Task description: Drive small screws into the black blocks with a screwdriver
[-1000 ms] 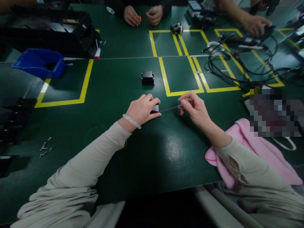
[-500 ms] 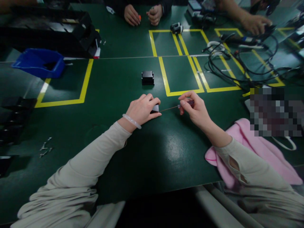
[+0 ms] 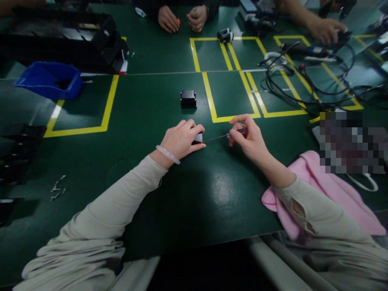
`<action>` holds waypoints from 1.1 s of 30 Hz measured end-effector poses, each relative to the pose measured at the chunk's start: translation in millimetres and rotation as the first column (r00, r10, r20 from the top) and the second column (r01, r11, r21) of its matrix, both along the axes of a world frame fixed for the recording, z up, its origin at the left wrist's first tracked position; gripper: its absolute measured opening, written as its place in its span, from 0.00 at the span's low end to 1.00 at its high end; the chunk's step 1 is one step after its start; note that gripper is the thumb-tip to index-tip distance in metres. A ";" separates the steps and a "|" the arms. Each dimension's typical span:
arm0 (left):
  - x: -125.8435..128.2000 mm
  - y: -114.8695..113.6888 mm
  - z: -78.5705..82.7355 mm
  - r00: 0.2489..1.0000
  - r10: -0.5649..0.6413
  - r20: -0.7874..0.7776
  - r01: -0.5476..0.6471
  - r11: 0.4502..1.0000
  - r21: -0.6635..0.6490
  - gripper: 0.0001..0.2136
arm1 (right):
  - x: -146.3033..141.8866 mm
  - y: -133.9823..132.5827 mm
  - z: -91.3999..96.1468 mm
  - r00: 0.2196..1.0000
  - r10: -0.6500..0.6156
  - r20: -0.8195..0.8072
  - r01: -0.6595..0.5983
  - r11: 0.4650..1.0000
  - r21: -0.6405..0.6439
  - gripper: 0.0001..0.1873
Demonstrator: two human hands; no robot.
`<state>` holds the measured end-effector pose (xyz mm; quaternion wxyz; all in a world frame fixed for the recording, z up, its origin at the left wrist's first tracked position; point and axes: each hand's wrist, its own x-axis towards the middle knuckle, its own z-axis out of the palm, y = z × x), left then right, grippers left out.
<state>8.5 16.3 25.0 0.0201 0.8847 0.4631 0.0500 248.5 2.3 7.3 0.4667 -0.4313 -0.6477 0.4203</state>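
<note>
My left hand, with a pale bangle at the wrist, is closed around a small black block low over the green table. Its fingers hide most of the block; one flat face shows on the right. My right hand pinches the dark reddish handle of a screwdriver. The thin shaft points left, and its tip meets the block's lower right corner near my left thumb. Beyond my hands a similar black block sits on the table with small metal bits at its sides.
A blue bin and a long black tray stand at left. Several screws lie nearer. Cables sprawl at right above a pink cloth. Across the table are a co-worker's hands and another person's hand.
The fingers of my right hand have shifted very slightly around the screwdriver handle. My left hand and the block in it stay in place.
</note>
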 end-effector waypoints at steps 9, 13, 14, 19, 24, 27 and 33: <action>0.8 -0.3 -0.6 1.000 0.002 -0.007 -0.002 1.000 0.006 0.18 | -3.5 0.2 -3.8 0.997 -0.067 -0.024 0.067 0.998 -0.003 0.18; 0.8 -0.6 -0.5 1.000 -0.002 -0.016 0.003 1.000 0.017 0.18 | -3.2 -0.4 -2.7 0.998 -0.067 -0.003 0.068 0.997 0.041 0.17; 0.7 -0.6 -0.6 1.000 -0.004 -0.016 0.004 1.000 0.020 0.18 | -2.9 -0.4 -2.4 0.998 -0.064 0.007 0.064 0.996 0.054 0.16; 0.4 -0.4 -0.9 1.000 -0.004 -0.005 0.005 1.000 0.028 0.18 | -1.5 -0.2 -2.7 0.999 -0.042 0.021 0.040 0.996 0.074 0.13; 0.7 -0.6 -0.2 1.000 0.001 -0.006 -0.001 1.000 0.018 0.17 | -1.2 -0.6 -1.3 0.999 -0.033 0.027 0.031 0.996 0.082 0.13; 1.0 -0.7 0.4 1.000 0.002 -0.011 -0.002 1.000 0.009 0.18 | -1.1 -0.5 0.2 0.997 -0.043 0.069 0.036 0.994 0.100 0.14; 0.6 0.1 -0.4 1.000 -0.003 0.006 0.003 1.000 0.006 0.17 | -0.4 -0.2 -2.1 0.998 -0.035 0.049 0.030 0.996 0.089 0.12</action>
